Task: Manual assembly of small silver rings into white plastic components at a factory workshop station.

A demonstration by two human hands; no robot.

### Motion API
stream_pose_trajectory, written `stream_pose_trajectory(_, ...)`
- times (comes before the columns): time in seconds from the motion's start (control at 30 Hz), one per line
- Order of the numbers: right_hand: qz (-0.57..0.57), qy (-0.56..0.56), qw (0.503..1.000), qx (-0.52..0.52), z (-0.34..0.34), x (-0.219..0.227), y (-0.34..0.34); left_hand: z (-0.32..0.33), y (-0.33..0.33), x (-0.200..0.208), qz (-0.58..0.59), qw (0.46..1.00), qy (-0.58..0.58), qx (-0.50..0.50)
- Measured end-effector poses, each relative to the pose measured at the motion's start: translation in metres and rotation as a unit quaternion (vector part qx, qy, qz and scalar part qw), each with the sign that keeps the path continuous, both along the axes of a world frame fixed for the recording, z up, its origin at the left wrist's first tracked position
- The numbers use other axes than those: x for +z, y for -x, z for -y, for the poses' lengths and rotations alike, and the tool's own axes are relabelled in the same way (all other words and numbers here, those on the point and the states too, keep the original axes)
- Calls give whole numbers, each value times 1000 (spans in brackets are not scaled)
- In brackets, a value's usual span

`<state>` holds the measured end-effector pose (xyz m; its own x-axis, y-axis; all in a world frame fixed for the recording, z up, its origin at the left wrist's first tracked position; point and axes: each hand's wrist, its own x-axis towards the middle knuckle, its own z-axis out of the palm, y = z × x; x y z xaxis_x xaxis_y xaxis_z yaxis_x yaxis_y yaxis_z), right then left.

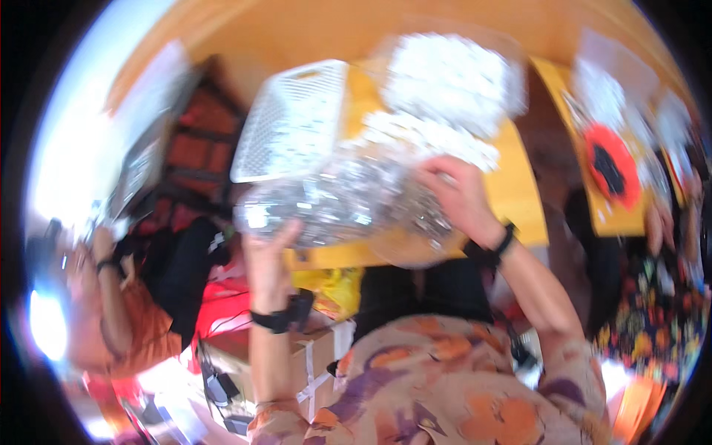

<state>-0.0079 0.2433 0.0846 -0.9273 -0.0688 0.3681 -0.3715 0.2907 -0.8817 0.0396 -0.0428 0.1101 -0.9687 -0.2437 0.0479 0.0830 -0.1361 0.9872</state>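
Observation:
A clear plastic bag full of small shiny metallic pieces lies across the near part of the yellow table. My left hand grips the bag's left end, thumb on top and the other fingers hidden beneath. My right hand is over the bag's right end, its fingers curled together beside a heap of small dark metallic pieces. Blur hides what is between those fingers. Just beyond the bag is a row of small white pieces.
A white perforated basket stands behind the bag, at left. A large clear bag of white pieces sits at the back. On the table to the right is a red dish with dark contents. Other people are seated at both sides.

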Motion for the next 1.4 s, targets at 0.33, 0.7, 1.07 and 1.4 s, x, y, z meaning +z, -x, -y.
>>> stream_pose_trajectory(0.33, 8, 81, 994, 68, 24, 35, -12, 9, -33, -31, 24, 972, -233, -12)
stream_pose_trajectory(0.7, 93, 208, 960, 160, 27, 59, -13, 9, -27, -52, 40, 933, -355, -50)
stream_pose_trajectory(1.07, 95, 271, 938, 193, 27, 56, -22, 5, -20, -64, 30, 870, -485, -87)
stream_pose_trajectory(1.4, 102, 216, 962, 133, 28, 69, -35, -18, -41, -68, 25, 859, -500, -105)
